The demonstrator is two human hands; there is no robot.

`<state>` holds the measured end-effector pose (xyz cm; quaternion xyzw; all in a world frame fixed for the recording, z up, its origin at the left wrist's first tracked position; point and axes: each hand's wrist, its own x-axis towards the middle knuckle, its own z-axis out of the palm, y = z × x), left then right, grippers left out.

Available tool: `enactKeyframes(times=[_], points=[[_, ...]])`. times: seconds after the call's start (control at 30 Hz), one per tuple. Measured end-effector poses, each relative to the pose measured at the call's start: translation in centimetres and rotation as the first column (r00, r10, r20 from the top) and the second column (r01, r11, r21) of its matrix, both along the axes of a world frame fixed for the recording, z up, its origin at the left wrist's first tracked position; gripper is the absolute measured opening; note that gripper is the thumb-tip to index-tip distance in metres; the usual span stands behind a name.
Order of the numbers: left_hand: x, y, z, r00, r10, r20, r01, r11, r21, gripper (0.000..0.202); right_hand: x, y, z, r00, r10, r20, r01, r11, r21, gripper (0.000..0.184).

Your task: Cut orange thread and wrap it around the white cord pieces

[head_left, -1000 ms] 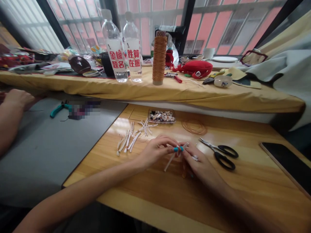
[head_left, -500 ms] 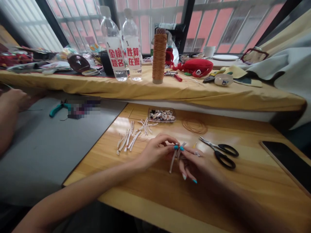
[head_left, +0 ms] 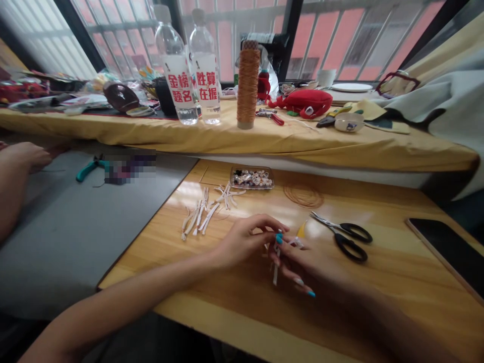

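My left hand [head_left: 249,242] and my right hand [head_left: 302,257] meet above the wooden table, thumbs and fingertips pinched together. Between them are narrow white fabric strips [head_left: 276,275], one hanging below the fingers. Fingers cover the upper part of the strips, so how they are joined cannot be seen. Several similar white strips [head_left: 198,218] lie in a loose group left of my hands. Black-handled scissors [head_left: 350,239] rest to the right, blades parted. Just behind my right hand a small yellow thing [head_left: 302,230] shows in part.
A clear tray of beads [head_left: 252,185] and a coil of thin brown cord [head_left: 303,195] lie farther back. At right is a phone [head_left: 449,252]. Bottles [head_left: 183,91] and a cord spool [head_left: 247,88] stand on the cloth-covered ledge. Another person's hand [head_left: 28,156] is at far left, near teal-handled pliers [head_left: 87,169].
Both hands have shifted slightly down, and my fingertips have come closer together. The hanging strip has swung to the right and hangs more upright. The other person's hand has moved slightly.
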<state>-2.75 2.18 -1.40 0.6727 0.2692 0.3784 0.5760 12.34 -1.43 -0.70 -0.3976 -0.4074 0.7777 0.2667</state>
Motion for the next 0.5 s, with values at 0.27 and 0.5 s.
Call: enactKeyframes(times=[0.27,0.5], points=[[-0.42,-0.27,0.25,0.98,-0.197,0.008,0.193,0.968,0.16,0.014,0.73,-0.1,1.05,0.965,0.262,-0.012,-0.26,0.95,-0.173,0.047],[-0.46,-0.34,0.74,0.974,-0.225,-0.019,0.225,0.96,0.166,0.016,0.83,-0.28,0.73,0.955,0.296,-0.008,-0.29,0.93,-0.224,0.05]])
